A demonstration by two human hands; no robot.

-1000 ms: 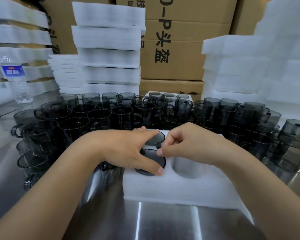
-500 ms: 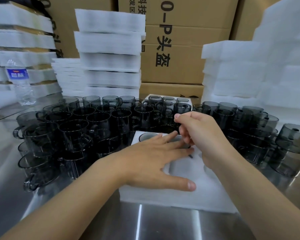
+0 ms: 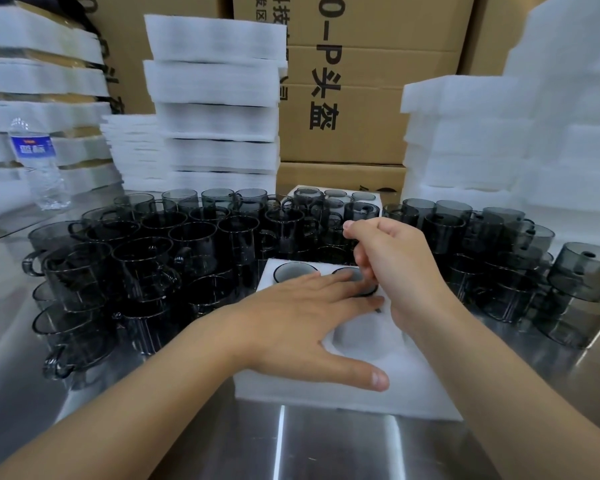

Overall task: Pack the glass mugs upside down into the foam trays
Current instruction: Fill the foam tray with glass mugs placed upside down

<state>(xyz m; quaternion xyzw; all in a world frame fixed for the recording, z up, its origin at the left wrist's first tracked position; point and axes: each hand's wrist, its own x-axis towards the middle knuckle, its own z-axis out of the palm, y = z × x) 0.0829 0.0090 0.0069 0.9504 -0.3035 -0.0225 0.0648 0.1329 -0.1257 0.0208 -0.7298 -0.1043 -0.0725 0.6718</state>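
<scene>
A white foam tray (image 3: 413, 386) lies on the steel table in front of me. Its two far pockets each hold a smoky glass mug upside down, one at the far left (image 3: 293, 271) and one beside it (image 3: 368, 289). The near right pocket (image 3: 368, 337) is empty. My left hand (image 3: 302, 327) rests flat on the tray's left half with fingers spread, covering the near left pocket. My right hand (image 3: 392, 268) hovers over the far right mug, fingers curled, thumb and forefinger pinched together with nothing visible between them.
Loose dark mugs crowd the table to the left (image 3: 142, 258) and right (image 3: 499, 244) of the tray. A filled foam tray (image 3: 336, 195) sits behind them. Foam stacks (image 3: 215, 98) and cardboard boxes (image 3: 343, 81) line the back. A water bottle (image 3: 39, 161) stands far left.
My left hand went from gripping a mug at the near left pocket to lying flat on the tray. My right hand lifted and moved toward the far right pocket.
</scene>
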